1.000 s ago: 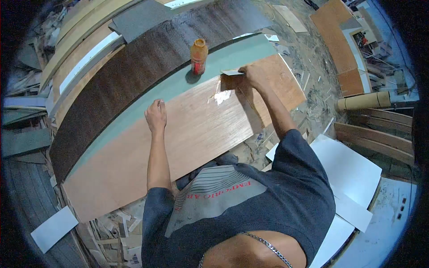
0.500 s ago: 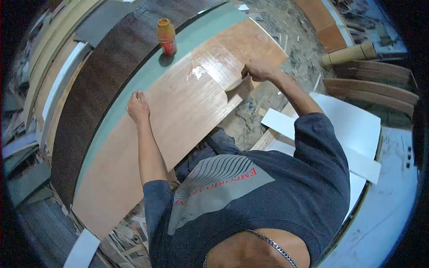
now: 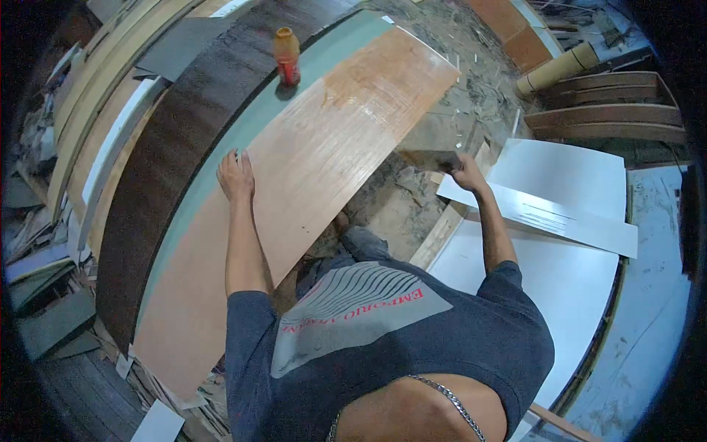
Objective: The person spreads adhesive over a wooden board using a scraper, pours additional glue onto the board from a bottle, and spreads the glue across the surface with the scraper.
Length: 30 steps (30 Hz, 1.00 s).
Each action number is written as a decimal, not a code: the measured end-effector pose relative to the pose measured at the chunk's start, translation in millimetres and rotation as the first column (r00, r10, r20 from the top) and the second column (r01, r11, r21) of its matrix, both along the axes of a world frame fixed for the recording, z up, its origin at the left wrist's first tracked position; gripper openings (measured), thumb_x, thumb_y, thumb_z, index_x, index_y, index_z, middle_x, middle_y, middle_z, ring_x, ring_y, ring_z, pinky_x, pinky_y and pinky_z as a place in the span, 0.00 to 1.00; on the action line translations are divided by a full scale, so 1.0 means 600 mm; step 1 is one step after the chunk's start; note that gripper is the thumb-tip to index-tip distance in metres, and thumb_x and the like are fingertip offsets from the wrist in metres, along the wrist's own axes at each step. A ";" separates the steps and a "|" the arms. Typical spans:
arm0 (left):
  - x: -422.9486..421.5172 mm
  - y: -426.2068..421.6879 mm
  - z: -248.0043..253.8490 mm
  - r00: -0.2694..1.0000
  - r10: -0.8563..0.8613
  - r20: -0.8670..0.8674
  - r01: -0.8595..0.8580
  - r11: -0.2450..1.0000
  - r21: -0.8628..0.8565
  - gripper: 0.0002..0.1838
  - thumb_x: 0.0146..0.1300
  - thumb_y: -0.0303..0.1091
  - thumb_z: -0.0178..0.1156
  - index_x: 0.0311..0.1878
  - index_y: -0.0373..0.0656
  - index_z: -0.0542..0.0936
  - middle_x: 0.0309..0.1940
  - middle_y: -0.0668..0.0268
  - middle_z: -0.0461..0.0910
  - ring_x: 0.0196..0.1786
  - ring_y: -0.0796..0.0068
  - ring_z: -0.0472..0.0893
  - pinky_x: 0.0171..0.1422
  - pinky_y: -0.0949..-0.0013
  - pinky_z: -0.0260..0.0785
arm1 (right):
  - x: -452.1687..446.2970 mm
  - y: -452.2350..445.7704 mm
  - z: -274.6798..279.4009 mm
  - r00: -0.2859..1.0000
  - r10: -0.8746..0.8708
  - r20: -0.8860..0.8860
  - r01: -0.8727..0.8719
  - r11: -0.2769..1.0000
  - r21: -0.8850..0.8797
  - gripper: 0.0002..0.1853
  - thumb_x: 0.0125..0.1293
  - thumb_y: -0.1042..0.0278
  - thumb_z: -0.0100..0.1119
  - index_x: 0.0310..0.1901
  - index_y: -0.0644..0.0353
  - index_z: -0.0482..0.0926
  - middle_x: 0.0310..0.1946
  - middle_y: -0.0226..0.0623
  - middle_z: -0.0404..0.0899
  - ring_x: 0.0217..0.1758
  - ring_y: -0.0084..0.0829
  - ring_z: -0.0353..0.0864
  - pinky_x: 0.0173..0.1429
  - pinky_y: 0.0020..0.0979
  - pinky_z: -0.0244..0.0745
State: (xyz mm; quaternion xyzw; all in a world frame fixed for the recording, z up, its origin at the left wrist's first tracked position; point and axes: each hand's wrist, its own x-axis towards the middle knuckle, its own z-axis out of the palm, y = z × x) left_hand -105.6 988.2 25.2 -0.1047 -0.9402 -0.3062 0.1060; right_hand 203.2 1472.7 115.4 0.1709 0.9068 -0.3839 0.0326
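My left hand (image 3: pixel 237 177) lies on the far edge of a thin curved plywood sheet (image 3: pixel 272 199), its fingers reaching toward the green strip (image 3: pixel 250 132) beyond. My right hand (image 3: pixel 469 174) is closed on the end of a flat, brownish spreader (image 3: pixel 429 159), held off the sheet's near edge above the floor. A wet, shiny coating, likely glue, covers the right part of the sheet, more orange toward its end. An amber bottle (image 3: pixel 287 57) with a red label stands upright on the green strip, beyond the coated area.
A dark curved panel (image 3: pixel 177 140) runs behind the green strip. White boards (image 3: pixel 560 177) lie at my right, near a cardboard tube (image 3: pixel 557 68) and curved wooden pieces (image 3: pixel 604 118). Scraps litter the floor (image 3: pixel 471 51); more curved strips are stacked at left.
My right hand has drawn back from the sheet toward me with the spreader. The wet shine now reaches the near edge. My left hand's fingers have spread flatter on the far edge.
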 end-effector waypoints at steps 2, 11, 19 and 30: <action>0.012 -0.054 -0.014 0.999 0.032 -0.001 -0.032 0.984 -0.178 0.22 0.73 0.47 0.52 0.58 0.41 0.79 0.58 0.56 0.79 0.63 0.56 0.74 0.68 0.52 0.62 | -0.040 -0.014 0.003 0.999 -0.027 -0.038 0.026 0.999 -0.030 0.24 0.52 0.87 0.48 0.50 0.64 0.83 0.42 0.44 0.87 0.46 0.30 0.83 0.54 0.31 0.75; 0.023 -0.145 -0.029 0.962 0.246 0.114 -0.227 0.961 -0.156 0.20 0.73 0.47 0.51 0.54 0.40 0.80 0.51 0.55 0.83 0.56 0.54 0.78 0.66 0.52 0.63 | -0.374 -0.142 0.019 0.833 0.430 -0.349 -0.218 0.834 0.507 0.30 0.48 0.84 0.56 0.56 0.52 0.83 0.55 0.35 0.84 0.60 0.39 0.81 0.61 0.37 0.77; 0.026 -0.131 -0.007 0.960 0.260 0.104 -0.242 0.957 -0.157 0.19 0.73 0.45 0.51 0.52 0.39 0.81 0.51 0.54 0.83 0.56 0.53 0.78 0.64 0.53 0.64 | -0.532 -0.116 -0.069 0.782 0.601 -0.169 -0.263 0.563 0.783 0.20 0.61 0.68 0.57 0.56 0.46 0.82 0.58 0.26 0.82 0.64 0.32 0.78 0.68 0.38 0.68; 0.018 -0.132 -0.012 0.954 0.270 0.131 -0.252 0.957 -0.140 0.20 0.74 0.46 0.51 0.53 0.39 0.81 0.50 0.54 0.83 0.56 0.52 0.79 0.64 0.54 0.65 | -0.488 -0.136 -0.060 0.746 0.661 -0.081 -0.433 0.573 0.696 0.21 0.60 0.70 0.57 0.56 0.48 0.82 0.57 0.29 0.81 0.63 0.36 0.78 0.68 0.40 0.69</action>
